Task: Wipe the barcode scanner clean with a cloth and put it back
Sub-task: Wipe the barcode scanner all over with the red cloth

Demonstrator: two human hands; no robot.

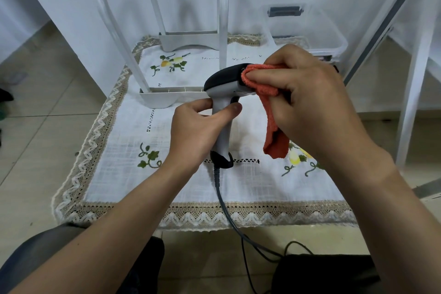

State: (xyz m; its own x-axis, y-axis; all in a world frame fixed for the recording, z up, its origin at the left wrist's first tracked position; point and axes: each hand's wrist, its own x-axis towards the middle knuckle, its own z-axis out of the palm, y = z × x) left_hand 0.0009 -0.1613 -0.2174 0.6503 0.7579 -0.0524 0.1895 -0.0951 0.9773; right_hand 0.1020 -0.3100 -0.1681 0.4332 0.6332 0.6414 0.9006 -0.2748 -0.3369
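White embroidered tablecloth with a beige lace border [133,141] covers the low table, pale floor tiles around it. Above its middle stands the grey-and-black pistol-shaped barcode scanner [224,93], upright, head pointing toward three o'clock, its dark cable [223,200] trailing off toward six o'clock. The left hand [198,131] is wrapped closed around the grey handle. The right hand [307,93], at three o'clock of the scanner, pinches an orange terry cloth [269,112] against the scanner's face, loose end hanging. At twelve o'clock stands a white plastic frame stand [167,95]; at two o'clock, a clear plastic storage box [334,38].
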